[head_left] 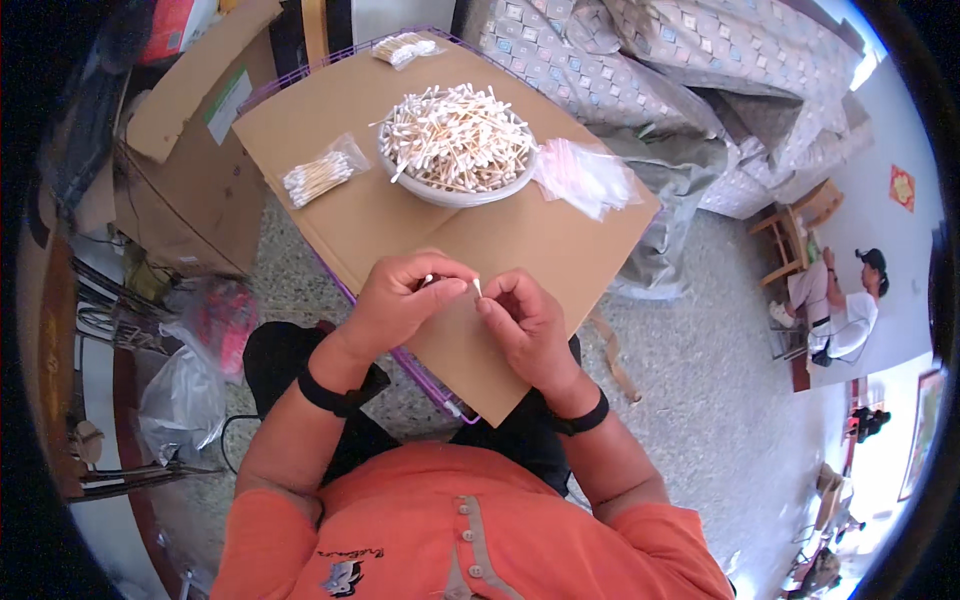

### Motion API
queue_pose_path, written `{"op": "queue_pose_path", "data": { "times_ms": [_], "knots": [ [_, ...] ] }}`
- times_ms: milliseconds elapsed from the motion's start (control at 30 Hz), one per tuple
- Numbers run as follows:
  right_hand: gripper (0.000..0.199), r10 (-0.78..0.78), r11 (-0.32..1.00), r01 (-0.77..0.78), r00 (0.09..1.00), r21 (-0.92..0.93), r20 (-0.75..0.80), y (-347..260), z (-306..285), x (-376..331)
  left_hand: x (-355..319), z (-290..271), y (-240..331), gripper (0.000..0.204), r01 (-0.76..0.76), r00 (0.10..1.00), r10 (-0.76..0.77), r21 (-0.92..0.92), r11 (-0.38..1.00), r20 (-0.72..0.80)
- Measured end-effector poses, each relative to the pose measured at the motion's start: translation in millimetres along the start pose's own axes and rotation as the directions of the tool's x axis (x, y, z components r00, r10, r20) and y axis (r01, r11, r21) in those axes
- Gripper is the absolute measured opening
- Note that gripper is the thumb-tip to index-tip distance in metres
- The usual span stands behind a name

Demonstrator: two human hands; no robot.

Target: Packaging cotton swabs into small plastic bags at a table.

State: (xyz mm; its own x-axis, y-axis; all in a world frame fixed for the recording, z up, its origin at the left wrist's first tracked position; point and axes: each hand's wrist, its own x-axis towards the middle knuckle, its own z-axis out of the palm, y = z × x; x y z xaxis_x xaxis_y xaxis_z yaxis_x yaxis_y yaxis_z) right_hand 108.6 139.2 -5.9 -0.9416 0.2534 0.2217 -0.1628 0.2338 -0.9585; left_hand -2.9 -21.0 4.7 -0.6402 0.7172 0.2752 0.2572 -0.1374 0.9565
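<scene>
My left hand [405, 300] and my right hand [520, 322] meet over the near part of a brown cardboard sheet [500, 235]. Both hands pinch a small bundle of cotton swabs [476, 287], whose white tips show between the fingertips. A white bowl [455, 190] heaped with loose cotton swabs [455, 135] stands further back on the sheet. A filled clear bag of swabs [320, 175] lies to its left. A pile of empty clear bags [585, 175] lies to its right. Another filled bag [403, 47] rests at the far edge.
A cardboard box [190, 170] stands at the left beside plastic bags [190, 390] on the floor. Patterned bedding [650, 60] is heaped behind the sheet. A person [840, 310] sits at the far right near a wooden chair [795, 225].
</scene>
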Motion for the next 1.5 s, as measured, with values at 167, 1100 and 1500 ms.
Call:
{"op": "queue_pose_path", "data": {
  "times_ms": [167,1100,1500],
  "knots": [
    [0.011,0.010,0.996,-0.007,0.999,-0.092,0.030,-3.9,0.1,-0.3,-0.9,-0.3,-0.8,0.011,0.016,1.000,-0.015,-0.079,0.997,0.014],
    [0.014,0.020,0.986,-0.024,1.000,-0.167,-0.022,-6.3,1.9,-1.5,-6.5,5.8,4.5,0.016,-0.064,0.995,0.068,-0.051,0.997,0.069],
    [0.007,0.010,0.993,-0.008,1.000,-0.120,0.021,-17.0,-4.8,1.7,-9.3,11.6,-11.0,0.023,-0.184,0.982,0.169,-0.196,0.963,-0.088]
  ]
}}
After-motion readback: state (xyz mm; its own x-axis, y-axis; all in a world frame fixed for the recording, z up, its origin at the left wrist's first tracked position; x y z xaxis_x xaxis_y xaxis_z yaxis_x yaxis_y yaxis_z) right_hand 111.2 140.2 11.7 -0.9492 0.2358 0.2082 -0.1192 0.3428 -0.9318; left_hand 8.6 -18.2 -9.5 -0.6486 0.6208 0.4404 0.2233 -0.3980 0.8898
